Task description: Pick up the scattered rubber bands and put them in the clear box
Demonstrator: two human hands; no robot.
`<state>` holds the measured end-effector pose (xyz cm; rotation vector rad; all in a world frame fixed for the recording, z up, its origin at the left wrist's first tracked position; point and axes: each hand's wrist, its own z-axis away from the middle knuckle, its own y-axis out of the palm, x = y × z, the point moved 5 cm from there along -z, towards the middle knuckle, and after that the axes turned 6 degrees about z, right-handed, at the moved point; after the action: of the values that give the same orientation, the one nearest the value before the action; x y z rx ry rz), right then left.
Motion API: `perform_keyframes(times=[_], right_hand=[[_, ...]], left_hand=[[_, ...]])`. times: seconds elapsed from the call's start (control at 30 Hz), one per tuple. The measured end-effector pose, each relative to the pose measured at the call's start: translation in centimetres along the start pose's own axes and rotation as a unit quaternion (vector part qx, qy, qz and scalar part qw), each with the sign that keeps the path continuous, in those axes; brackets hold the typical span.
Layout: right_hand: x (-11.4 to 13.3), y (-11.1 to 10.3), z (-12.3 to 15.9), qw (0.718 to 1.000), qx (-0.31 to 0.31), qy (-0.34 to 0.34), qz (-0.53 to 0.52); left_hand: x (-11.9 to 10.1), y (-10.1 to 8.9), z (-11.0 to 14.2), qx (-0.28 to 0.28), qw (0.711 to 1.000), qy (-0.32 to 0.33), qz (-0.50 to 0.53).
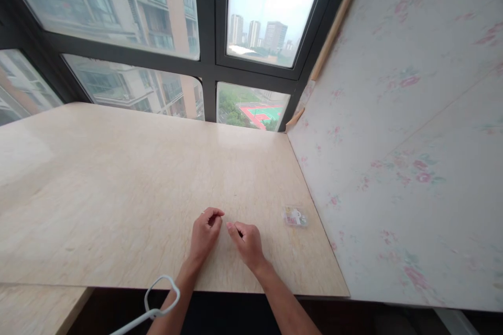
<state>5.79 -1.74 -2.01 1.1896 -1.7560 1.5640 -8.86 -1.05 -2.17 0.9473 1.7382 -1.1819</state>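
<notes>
My left hand (206,232) rests low over the stone sill, its fingers curled and the thumb close to the index fingertip. Just to its right, my right hand (248,243) is closed, thumb pressed towards the bent index finger. A small gap separates the two hands. Whatever either may pinch is too small or hidden to make out. To the right of my right hand lies a small clear plastic box (295,216) with several tiny white, yellowish and reddish pieces inside.
The beige marble-patterned sill (118,193) spreads to the left and ends at a front edge by my forearms. Dark-framed windows (210,63) stand behind it. A floral-papered wall (393,167) bounds the right. A white looped cord or rod (151,313) crosses near my left forearm.
</notes>
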Motion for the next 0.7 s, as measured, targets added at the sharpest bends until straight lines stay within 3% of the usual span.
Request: perform_keyframes(times=[0.27, 0.7], right_hand=[[-0.09, -0.54, 0.59, 1.0, 0.006, -0.012, 0.02], [0.42, -0.56, 0.55, 0.998, 0.004, -0.03, 0.048]], left_hand=[[-0.92, 0.41, 0.43, 0.033, 0.997, 0.052, -0.051], [-0.7, 0.57, 0.45, 0.041, 0.996, 0.06, -0.06]])
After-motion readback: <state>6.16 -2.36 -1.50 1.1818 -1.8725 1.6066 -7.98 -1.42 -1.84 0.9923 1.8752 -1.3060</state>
